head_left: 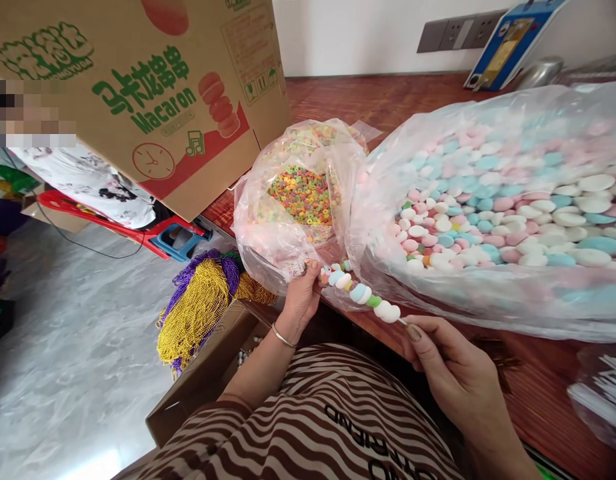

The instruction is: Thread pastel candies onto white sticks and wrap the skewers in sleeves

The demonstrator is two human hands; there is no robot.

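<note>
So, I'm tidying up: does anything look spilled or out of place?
The large brown printed cardboard box appears to jut past the edge of the reddish-brown wooden table, its support hidden. Nothing looks clearly spilled; the held row of small white, blue and green rounded pieces looks orderly.

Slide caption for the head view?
Left hand and right hand hold a threaded row of colorful pieces by plastic bags.

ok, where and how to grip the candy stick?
Probably pinch its bare tip from the right, as the right hand does: bulky pieces crowd the rest of the candy stick between the hands, and the left hand occupies the far end.
</note>
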